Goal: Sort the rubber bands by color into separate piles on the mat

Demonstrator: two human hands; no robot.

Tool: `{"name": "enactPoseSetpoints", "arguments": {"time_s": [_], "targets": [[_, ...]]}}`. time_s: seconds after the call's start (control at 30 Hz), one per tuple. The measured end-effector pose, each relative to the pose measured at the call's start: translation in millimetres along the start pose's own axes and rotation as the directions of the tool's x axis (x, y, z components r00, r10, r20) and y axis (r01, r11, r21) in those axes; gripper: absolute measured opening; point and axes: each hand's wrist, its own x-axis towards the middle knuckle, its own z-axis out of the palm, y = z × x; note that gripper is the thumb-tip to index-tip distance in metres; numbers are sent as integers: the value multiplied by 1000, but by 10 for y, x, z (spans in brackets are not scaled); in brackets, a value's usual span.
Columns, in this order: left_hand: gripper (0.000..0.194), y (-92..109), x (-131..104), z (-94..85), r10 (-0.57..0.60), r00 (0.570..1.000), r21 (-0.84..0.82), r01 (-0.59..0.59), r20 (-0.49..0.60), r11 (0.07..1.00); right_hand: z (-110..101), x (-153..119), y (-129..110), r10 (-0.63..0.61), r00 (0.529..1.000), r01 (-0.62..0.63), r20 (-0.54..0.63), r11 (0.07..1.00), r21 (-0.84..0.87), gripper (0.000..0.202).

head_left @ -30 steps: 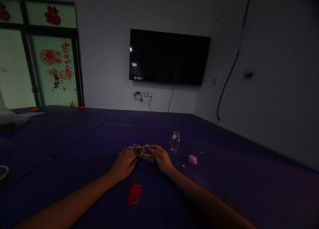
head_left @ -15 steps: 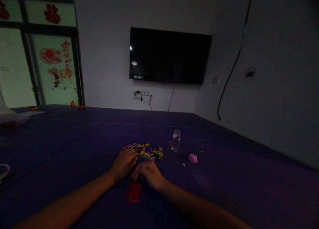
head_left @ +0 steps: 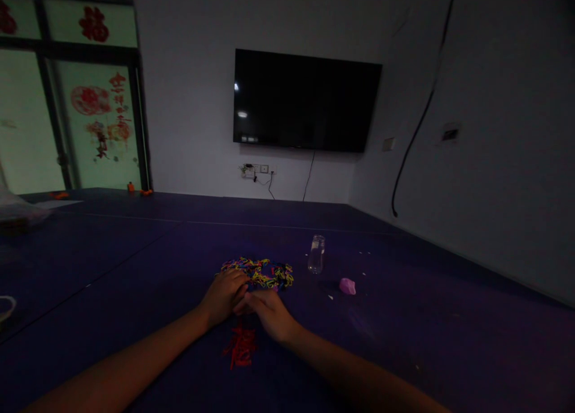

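A heap of multicoloured rubber bands [head_left: 269,275], mostly yellow, blue and black, lies on the dark blue surface in front of me. My left hand [head_left: 226,294] sits against its near left edge, fingers curled and pressed together. My right hand [head_left: 266,310] meets the left fingertips, its thumb and fingers closed in a pinch. Whatever is between the fingers of either hand is hidden or too small to name. Below both hands lies a smaller pile of red bands [head_left: 242,346], with a thin red strand reaching up from it toward the right fingers.
A clear bottle [head_left: 316,257] stands right of the heap, and a pink lump [head_left: 347,286] lies nearer me. Small white scraps [head_left: 330,297] dot the surface [head_left: 404,335]. At far left are a plastic bag [head_left: 18,209] and a pale ring-shaped rim [head_left: 9,305].
My right hand has moved slightly up and left, from just above the red pile to my left fingertips, and its fingers have closed. The left hand has barely moved.
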Motion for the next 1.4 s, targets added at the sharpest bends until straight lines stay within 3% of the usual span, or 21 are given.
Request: {"name": "enactPoseSetpoints", "arguments": {"time_s": [0.2,0.27,0.37,0.5,0.63,0.73,0.87,1.23,1.4], "targets": [[23,5,8,24,-47,999,22,47,-7,999,7,-23,-20,-70,990,80,121,994,-79,53],[22,15,12,14,-50,999,16,50,6,999,-23,-21,-27,-124,990,133,73,980,-144,52],[20,37,22,-9,-60,997,3,60,41,998,-170,13,-16,-236,970,197,-51,897,-396,45],[20,74,36,-27,-86,994,36,84,74,996,-517,96,63,-232,943,0,-238,717,-698,35],[21,94,30,-25,-90,994,58,87,63,995,-799,151,159,-154,917,-228,-368,554,-800,32],[23,93,22,-21,-82,995,57,79,47,995,-867,159,186,-60,928,-307,-368,436,-846,34],[23,83,15,-17,-72,997,46,70,40,997,-835,160,175,58,959,-282,-279,322,-904,31],[22,80,21,-14,-79,995,21,78,52,997,-801,166,167,125,954,-299,-274,284,-911,31],[22,65,16,3,-68,997,24,67,47,997,-801,166,175,49,967,-252,-250,321,-913,33]]}}
